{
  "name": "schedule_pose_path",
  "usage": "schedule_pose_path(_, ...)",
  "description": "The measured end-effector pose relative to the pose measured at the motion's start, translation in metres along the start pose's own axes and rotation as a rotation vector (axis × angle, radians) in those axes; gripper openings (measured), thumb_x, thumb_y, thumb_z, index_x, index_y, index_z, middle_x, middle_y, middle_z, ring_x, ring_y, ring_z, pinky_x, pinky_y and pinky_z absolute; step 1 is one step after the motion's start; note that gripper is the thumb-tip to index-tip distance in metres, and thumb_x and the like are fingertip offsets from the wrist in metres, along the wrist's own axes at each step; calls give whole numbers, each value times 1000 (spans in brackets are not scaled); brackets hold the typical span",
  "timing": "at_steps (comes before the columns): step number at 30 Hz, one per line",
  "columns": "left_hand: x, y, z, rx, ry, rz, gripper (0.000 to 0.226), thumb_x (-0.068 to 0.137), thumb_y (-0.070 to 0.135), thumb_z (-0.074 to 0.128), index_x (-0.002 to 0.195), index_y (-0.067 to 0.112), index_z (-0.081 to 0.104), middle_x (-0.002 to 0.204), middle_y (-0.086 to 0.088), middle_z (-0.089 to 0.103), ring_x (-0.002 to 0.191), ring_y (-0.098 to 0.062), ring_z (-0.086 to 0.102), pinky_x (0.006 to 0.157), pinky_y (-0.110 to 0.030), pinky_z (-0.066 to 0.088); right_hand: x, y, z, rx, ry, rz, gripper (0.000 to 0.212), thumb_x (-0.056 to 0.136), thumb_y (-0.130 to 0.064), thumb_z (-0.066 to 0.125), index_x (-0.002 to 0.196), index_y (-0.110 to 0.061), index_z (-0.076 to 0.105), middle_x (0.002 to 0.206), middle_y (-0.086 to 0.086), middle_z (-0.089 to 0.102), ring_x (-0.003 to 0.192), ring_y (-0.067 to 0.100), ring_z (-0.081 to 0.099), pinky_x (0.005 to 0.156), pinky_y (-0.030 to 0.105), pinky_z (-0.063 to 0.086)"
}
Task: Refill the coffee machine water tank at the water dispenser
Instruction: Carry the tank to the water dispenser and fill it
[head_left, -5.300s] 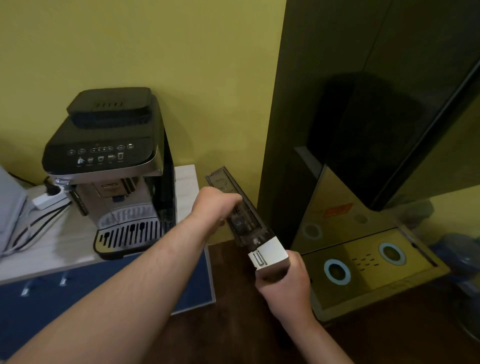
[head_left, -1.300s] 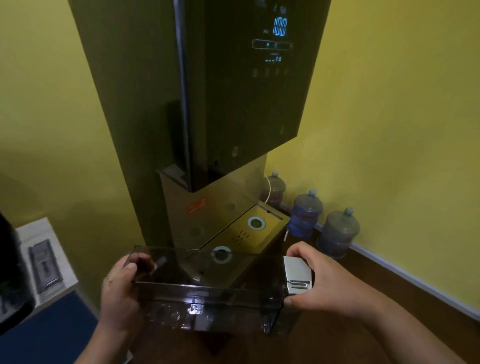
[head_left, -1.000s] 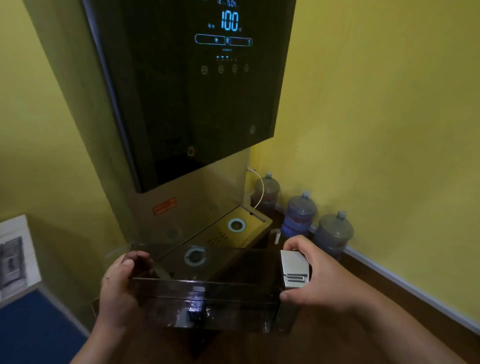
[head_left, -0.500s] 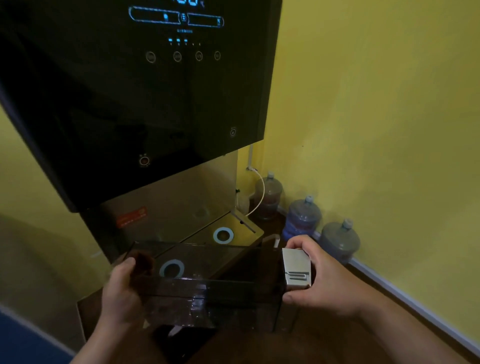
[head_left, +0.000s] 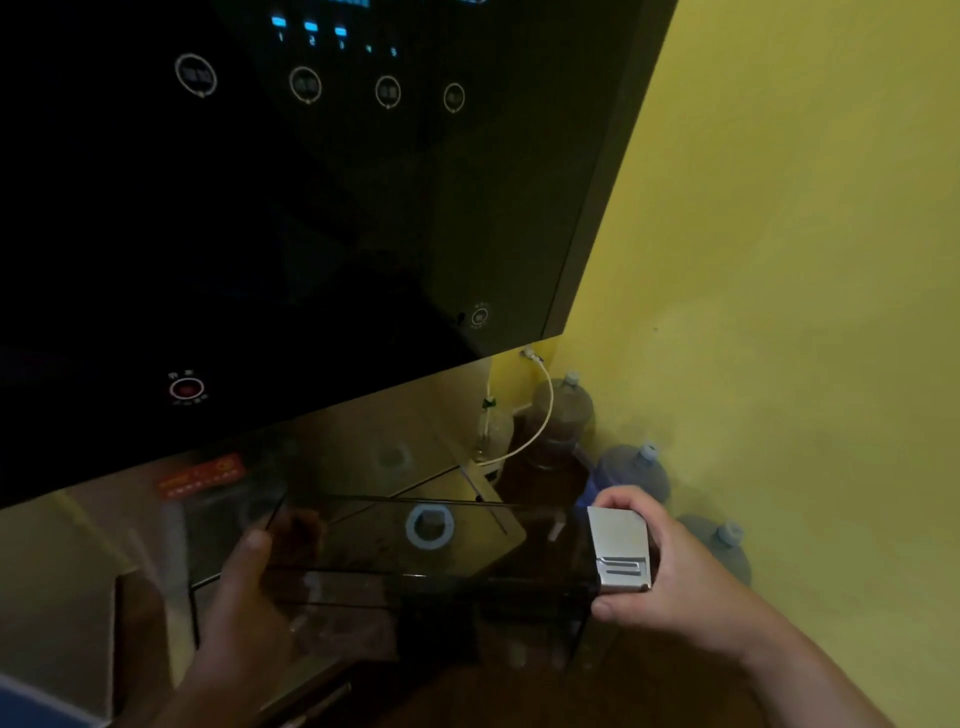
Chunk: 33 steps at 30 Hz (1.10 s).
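The water tank (head_left: 415, 597) is now closer under the dispenser (head_left: 363, 208), seemingly above its tray (head_left: 485, 493). The left hand (head_left: 239, 613) and right hand (head_left: 680, 582) still grip its ends with curled fingers (head_left: 618, 501).

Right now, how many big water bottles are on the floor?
3. The first bottle stands in the corner beside the dispenser, the second bottle just right of it, the third bottle nearest the right hand. Others may be hidden.

Water tank (head_left: 426, 587) between left hand (head_left: 244, 623) and right hand (head_left: 675, 582), under the dispenser panel (head_left: 311, 208) — bottles (head_left: 631, 470) behind, rightward
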<state>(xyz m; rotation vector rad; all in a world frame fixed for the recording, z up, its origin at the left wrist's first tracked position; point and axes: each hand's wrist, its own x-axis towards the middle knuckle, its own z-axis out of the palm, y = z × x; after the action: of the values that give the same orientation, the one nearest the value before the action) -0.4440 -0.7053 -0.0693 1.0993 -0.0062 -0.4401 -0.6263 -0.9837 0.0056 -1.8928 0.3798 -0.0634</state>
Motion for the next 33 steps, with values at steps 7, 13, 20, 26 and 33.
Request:
schedule_pose_path(7, 17, -23, 16, -77, 76, 20, 79, 38, 76, 81, 97, 23, 74, 100, -26, 62, 70, -32, 56, 58, -35, 42, 57, 28, -34, 95, -148, 28, 79, 50, -15, 90, 117, -35, 54, 112, 13, 62, 102, 25, 65, 81, 37, 55)
schedule_pose_path(13, 19, -34, 50, -22, 202, 124, 66, 70, 69, 67, 108, 16, 75, 111, -7, 75, 91, -27, 69, 81, -47, 46, 105, 43, -79, 126, -246, -20, 77, 49, -9, 88, 117, -28, 56, 103, 5, 69, 91, 15, 69, 65, 25, 53)
schedule_pose_path(20, 28, -53, 102, 107, 255, 144, 34, 94, 32, 46, 110, 14, 71, 105, -7, 77, 107, -32, 67, 88, -45, 46, 182, 69, -136, 174, -413, 45, 89, 34, -20, 97, 113, -42, 60, 108, 11, 68, 94, 27, 69, 60, 30, 53)
schedule_pose_path(26, 55, -73, 143, 3, 370, 140, 25, 93, 14, 50, 113, 15, 63, 94, -1, 79, 82, -11, 75, 66, -26, 57, 254, 86, -159, 110, -564, 34, 92, 44, -18, 88, 126, -36, 50, 113, 13, 64, 92, 21, 68, 69, 31, 56)
schedule_pose_path(33, 85, -85, 146, -37, 483, 159, 24, 103, 12, 43, 96, 15, 65, 73, 7, 74, 59, -1, 67, 52, -14, 50, 301, 107, -148, 144, -598, 30, 81, 62, 21, 73, 116, -35, 54, 103, 10, 61, 84, 19, 65, 67, 31, 55)
